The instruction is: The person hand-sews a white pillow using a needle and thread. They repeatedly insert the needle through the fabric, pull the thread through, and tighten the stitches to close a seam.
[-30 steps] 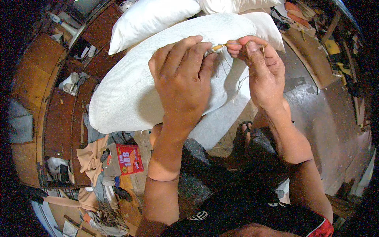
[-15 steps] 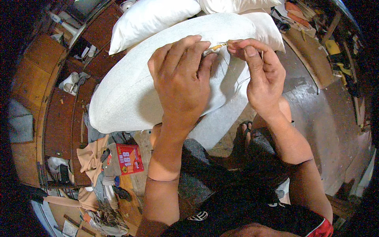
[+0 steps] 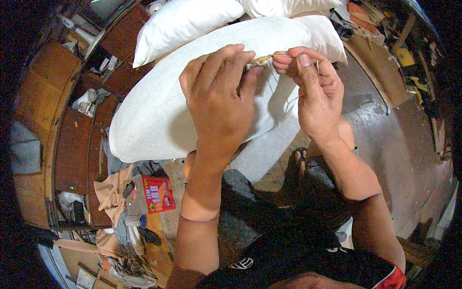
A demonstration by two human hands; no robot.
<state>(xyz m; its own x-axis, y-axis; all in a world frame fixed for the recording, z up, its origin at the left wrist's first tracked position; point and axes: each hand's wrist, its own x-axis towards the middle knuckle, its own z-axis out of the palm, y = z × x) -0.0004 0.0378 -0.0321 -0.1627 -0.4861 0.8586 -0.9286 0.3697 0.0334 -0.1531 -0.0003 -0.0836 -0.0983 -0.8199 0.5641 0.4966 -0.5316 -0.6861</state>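
Observation:
A large pale grey-white cushion rests across my lap, its ribbed cover reaching to both hands. My left hand, closed, pinches the cushion's edge between thumb and fingers. Just beyond those fingertips, a small yellowish strip shows at the seam. My right hand is closed in a pinch, thumb against forefinger, on a thin needle that points left toward the seam. Loose thread hangs in a loop below the right fingers. The needle's far tip is hard to make out.
White pillows lie beyond the cushion. Wooden cabinets line the left. A red packet and cloth scraps lie at lower left. Tools and clutter fill the right side, beside the brown floor.
My right hand has shifted slightly left and down, and the needle now shows as a straight line between its fingers and the seam. The left hand stays nearly still on the cushion's edge.

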